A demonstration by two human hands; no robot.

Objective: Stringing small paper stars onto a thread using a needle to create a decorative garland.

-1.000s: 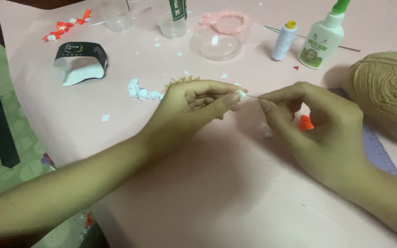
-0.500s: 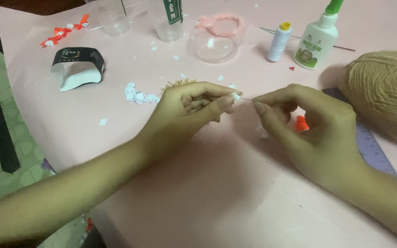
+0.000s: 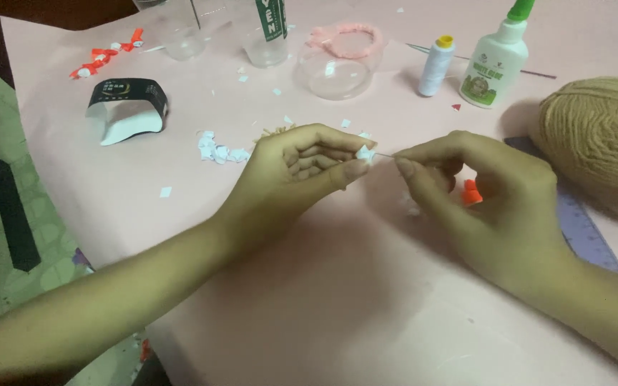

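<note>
My left hand (image 3: 302, 171) pinches a small white paper piece (image 3: 364, 153) between thumb and forefinger above the pink sheet (image 3: 266, 300). My right hand (image 3: 488, 193) pinches a thin needle (image 3: 388, 155) whose tip meets the white piece. The two hands almost touch at the middle of the view. A small orange piece (image 3: 471, 193) lies partly hidden under my right hand. Several white paper bits (image 3: 219, 151) lie just left of my left hand.
A tan yarn ball (image 3: 599, 143) sits at the right, over a purple ruler (image 3: 584, 232). At the back stand a glue bottle (image 3: 495, 61), a thread spool (image 3: 436, 66), a clear bowl with a pink ring (image 3: 337, 61), clear cups (image 3: 180, 32), red-white bits (image 3: 105, 61) and a black-white paper band (image 3: 126, 111).
Both hands have stayed pinched together with only slight shifts; the view has drifted a little. The white piece remains at the needle tip.
</note>
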